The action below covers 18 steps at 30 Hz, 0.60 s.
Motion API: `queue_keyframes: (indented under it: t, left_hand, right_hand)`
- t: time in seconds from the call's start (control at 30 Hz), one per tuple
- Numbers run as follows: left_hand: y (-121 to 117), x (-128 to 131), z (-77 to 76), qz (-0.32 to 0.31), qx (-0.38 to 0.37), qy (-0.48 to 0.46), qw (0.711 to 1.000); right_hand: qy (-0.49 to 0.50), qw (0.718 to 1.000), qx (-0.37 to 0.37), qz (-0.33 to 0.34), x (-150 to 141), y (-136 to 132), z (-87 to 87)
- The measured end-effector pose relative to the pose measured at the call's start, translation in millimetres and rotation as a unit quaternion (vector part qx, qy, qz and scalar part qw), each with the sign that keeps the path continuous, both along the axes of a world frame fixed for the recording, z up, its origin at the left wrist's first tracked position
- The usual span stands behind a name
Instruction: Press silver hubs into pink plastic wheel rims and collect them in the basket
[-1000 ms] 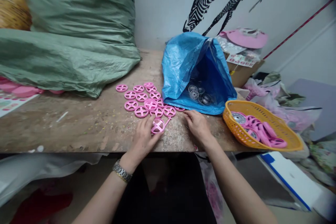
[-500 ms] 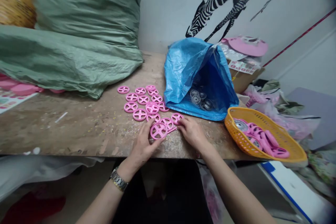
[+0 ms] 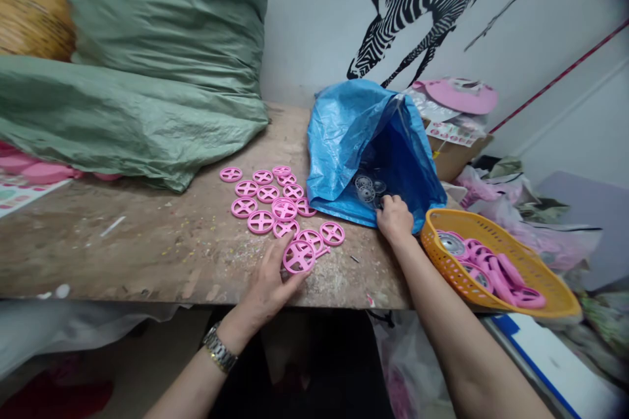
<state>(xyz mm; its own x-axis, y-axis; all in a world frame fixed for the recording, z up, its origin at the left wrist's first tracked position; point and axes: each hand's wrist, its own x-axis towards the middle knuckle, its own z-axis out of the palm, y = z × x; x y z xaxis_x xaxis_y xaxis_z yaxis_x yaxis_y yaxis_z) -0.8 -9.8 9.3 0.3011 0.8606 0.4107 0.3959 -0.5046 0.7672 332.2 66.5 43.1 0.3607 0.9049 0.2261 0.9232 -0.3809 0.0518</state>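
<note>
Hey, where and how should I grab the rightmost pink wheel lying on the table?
Probably pinch the outer rim of that pink wheel, coming from the right: it lies flat with its rim exposed there, while the other pink wheels on the table lie to its left.

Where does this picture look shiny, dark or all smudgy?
In the head view, the blue bag has a soft shine, and its inside is shadowed; in the head view, the top right corner darkens, and bundles at the right edge look smeared; in the head view, the left hand looks fairly clear.
</note>
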Motion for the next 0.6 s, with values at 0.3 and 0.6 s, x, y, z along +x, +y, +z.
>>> queue_keyframes:
  t: [0.3, 0.6]
  left_hand:
    - [-0.4, -0.8, -0.7, -0.002, -0.01, 0.007, 1.0]
    - [-1.2, -0.8, 5.2, -0.018, -0.006, -0.003, 1.0]
  right_hand:
    - [-0.003, 0.999, 0.029, 0.021, 9.6, 6.8, -11.9]
    - [0.335, 0.917, 0.216, -0.013, -1.8, -20.5, 17.1]
